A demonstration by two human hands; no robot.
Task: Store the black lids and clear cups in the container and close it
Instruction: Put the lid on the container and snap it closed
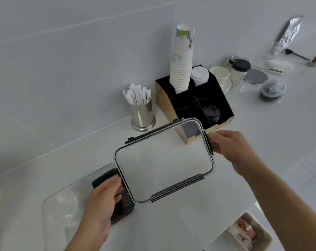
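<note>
A clear rectangular container lid [164,163] with black latches hangs in the air above the white counter, held by both hands. My left hand [103,198] grips its left short edge. My right hand [226,144] grips the black latch on its right short edge. Below and to the left lies the clear container [63,192], open on top. Inside it a stack of black lids [122,207] rests on its side, and clear cups [64,205] show faintly at the left. The lid overlaps only the container's right end.
A black cardboard organizer [186,105] behind the lid holds a tall paper cup stack [181,69], white lids and more black lids [211,113]. A steel cup of wrapped straws [141,115] stands by the wall. More cups and bagged lids sit far right. A bin [244,234] sits below the counter edge.
</note>
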